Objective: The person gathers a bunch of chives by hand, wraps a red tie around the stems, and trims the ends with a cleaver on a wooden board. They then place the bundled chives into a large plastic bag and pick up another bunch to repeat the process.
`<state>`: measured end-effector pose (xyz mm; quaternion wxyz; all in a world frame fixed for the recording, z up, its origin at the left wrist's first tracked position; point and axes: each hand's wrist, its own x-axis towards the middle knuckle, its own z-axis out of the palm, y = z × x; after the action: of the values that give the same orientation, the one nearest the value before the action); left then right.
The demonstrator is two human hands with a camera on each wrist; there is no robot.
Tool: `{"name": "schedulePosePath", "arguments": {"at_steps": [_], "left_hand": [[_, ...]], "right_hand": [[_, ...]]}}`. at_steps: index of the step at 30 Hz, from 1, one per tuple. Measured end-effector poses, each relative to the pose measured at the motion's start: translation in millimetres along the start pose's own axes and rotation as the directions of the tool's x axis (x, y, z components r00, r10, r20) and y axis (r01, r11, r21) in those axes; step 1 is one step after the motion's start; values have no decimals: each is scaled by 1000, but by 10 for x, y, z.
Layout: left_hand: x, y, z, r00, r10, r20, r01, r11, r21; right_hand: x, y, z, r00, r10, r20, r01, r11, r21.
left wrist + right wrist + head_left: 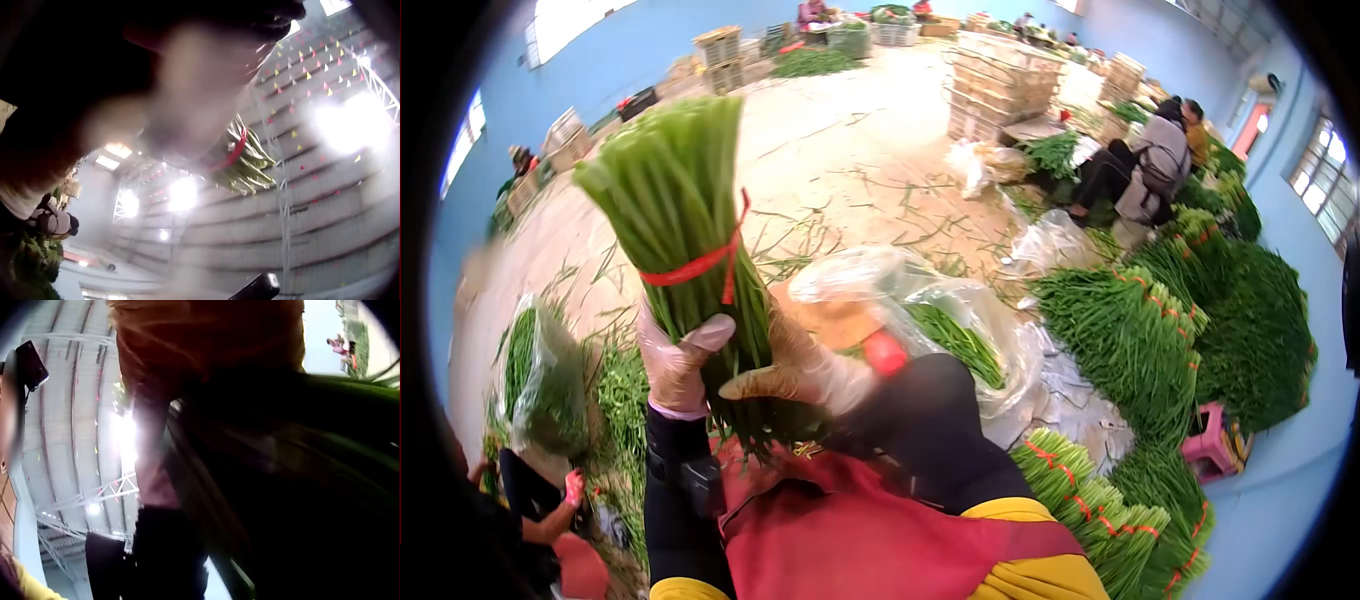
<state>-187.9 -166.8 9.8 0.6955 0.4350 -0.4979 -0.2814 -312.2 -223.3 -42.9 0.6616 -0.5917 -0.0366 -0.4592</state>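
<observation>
An upright bunch of chives point(665, 190), cut ends up, stands in front of me with a red tie point(690, 268) around it. Below the tie, my gloved left hand point(678, 355) grips the stalks, its thumb across the front. My gloved right hand point(805, 365) holds the bunch from the right, lower down, thumb over the leaves. Leaf tips hang over my red apron point(870, 530). The left wrist view shows the banded chives point(250, 169) beyond a blurred hand. Dark leaves point(350, 394) fill much of the right wrist view, below the glove point(206, 344).
An open plastic bag point(1010, 375) with chives lies ahead. Tied bunches point(1120, 310) are heaped at right near a pink stool point(1215, 440). A filled bag point(550, 390) stands at left. Crates point(1000, 85) and seated people point(1150, 160) are farther off; another person point(540, 520) sits close at lower left.
</observation>
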Motion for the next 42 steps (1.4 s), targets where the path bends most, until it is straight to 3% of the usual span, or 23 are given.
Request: {"name": "schedulePosePath", "arguments": {"at_steps": [1, 5, 7, 9, 11, 14, 15, 17, 19, 21, 23, 25, 27, 28, 29, 31, 32, 33, 35, 37, 39, 40, 42], "left_hand": [[-8, 9, 152, 1000, -5, 26, 6, 1000, -13], [-45, -75, 600, 982, -112, 152, 113, 994, 3], [-121, -140, 816, 946, 14, 325, 13, 997, -78], [-258, -445, 808, 880, -121, 460, 149, 989, -25], [-366, -610, 850, 701, -340, 627, 332, 934, 135], [-415, -1001, 755, 366, -578, 730, 158, 811, 563], [-457, -1062, 736, 376, -424, 824, -68, 874, 481], [-460, -1357, 512, 295, -625, 723, 124, 775, 620], [-403, -1548, 301, 376, -571, 730, 149, 815, 561], [-286, -1577, 160, 415, -627, 659, 268, 777, 570], [-193, -1556, 84, 455, -674, 582, 395, 738, 546], [-118, -1629, -21, 488, -668, 562, 432, 744, 510], [-77, -1610, -35, 533, -637, 557, 383, 768, 513], [-58, -1628, -61, 527, -654, 543, 400, 754, 521], [-44, -1713, -117, 523, -648, 554, 414, 761, 499], [-61, -1785, -147, 512, -634, 579, 427, 773, 469], [-66, -1805, -154, 509, -636, 580, 428, 771, 471], [-80, -1813, -182, 499, -664, 557, 425, 748, 510], [-99, -1787, -196, 495, -689, 530, 418, 723, 550], [-154, -1728, -182, 505, -697, 509, 439, 715, 544], [-159, -1750, -247, 505, -722, 473, 448, 687, 572], [-152, -1815, -315, 493, -722, 486, 449, 689, 569], [-143, -1757, -355, 497, -726, 475, 438, 682, 586]], "right_hand": [[-60, -85, 17, 995, 40, -87, -29, 992, 121], [-276, -244, -274, 957, 50, -286, -12, 991, 133], [-360, -413, -420, 911, -95, -400, 162, 977, 136], [-500, -700, -603, 889, -129, -439, 188, 978, 93], [-654, -1060, -738, 815, -211, -539, 244, 970, -10], [-1170, -1428, -1114, 669, -312, -675, 169, 948, -270], [-1402, -1552, -1244, 613, -320, -723, 123, 942, -312], [-1931, -1826, -1565, 592, -604, -533, -90, 608, -789], [-2712, -2096, -1885, 557, -482, -677, -250, 679, -690], [-3015, -2541, -1624, 500, -298, -813, -61, 924, -376], [-3531, -2795, -1512, 314, -362, -878, -126, 901, -416], [-4243, -2956, -1492, 131, -381, -915, -244, 882, -403], [-4568, -3049, -1340, 90, -369, -925, -388, 843, -374], [-4845, -3030, -1294, 17, -364, -931, -386, 857, -342], [-5125, -3018, -1238, 5, -363, -932, -395, 855, -335], [-5431, -2956, -1086, -166, -412, -896, -779, 612, -137], [-5598, -2875, -1042, -239, -352, -905, -815, 580, -10], [-5794, -2747, -1008, -314, -292, -903, -836, 536, 117], [-6422, -2298, -1029, -354, -106, -929, -830, 493, 260], [-6606, -1673, -956, -412, -139, -900, -911, 78, 405], [-6615, -1287, -960, -469, 132, -873, -867, -260, 426], [-6573, -1266, -1086, -461, 142, -876, -871, -259, 417], [-6437, -1209, -1444, -544, 300, -783, -824, -368, 431]]}}
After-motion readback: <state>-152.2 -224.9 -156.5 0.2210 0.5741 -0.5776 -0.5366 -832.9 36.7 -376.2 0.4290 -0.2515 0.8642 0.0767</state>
